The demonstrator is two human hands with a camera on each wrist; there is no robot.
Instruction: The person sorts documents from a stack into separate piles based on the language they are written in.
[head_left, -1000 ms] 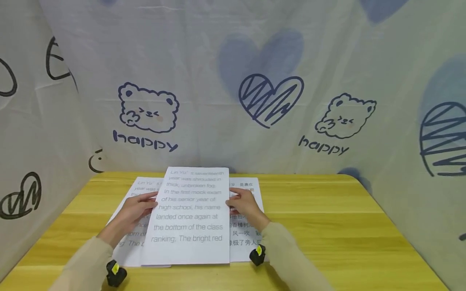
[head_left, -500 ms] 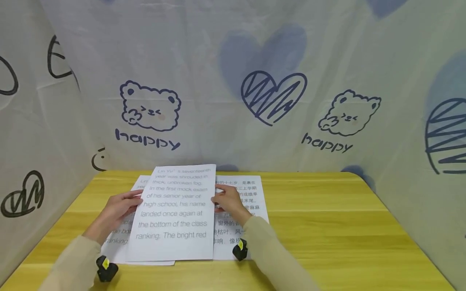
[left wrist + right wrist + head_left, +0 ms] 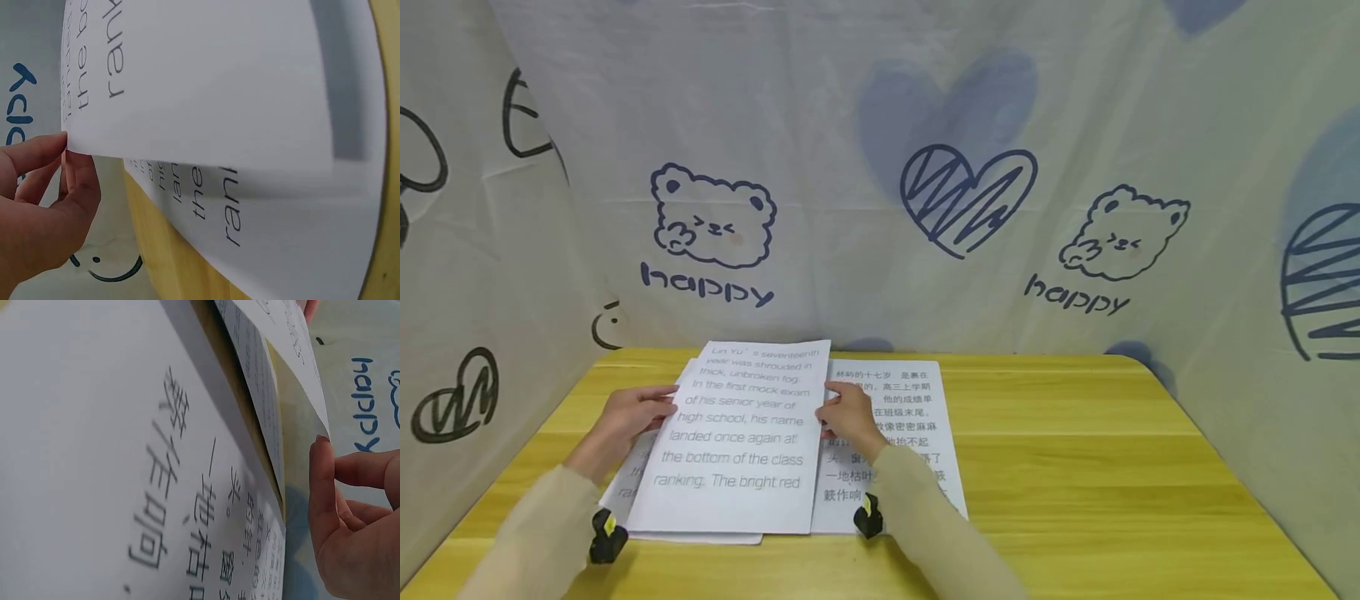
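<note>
A white sheet of paper (image 3: 733,508) with large English print is held above the table, tilted slightly. My left hand (image 3: 617,423) pinches its left edge between thumb and fingers, as the left wrist view shows. Its right edge is pinched by my right hand (image 3: 853,417); in the right wrist view thumb and finger meet at the sheet's border. Underneath, mostly covered, lies another English-printed sheet (image 3: 294,244), its left part and lower edge showing. To the right, a sheet with Chinese print (image 3: 917,396) lies on the table, partly hidden by my right hand and sleeve.
The yellow wood-grain table (image 3: 1075,467) stretches to the right of the papers. A pale curtain (image 3: 850,250) with hearts and bear drawings hangs behind and at the sides. Black wrist cameras (image 3: 607,536) sit at both cuffs.
Both hands have carried the held sheet leftward, over the lower English sheet. More of the Chinese sheet now shows. The grip on both edges looks unchanged.
</note>
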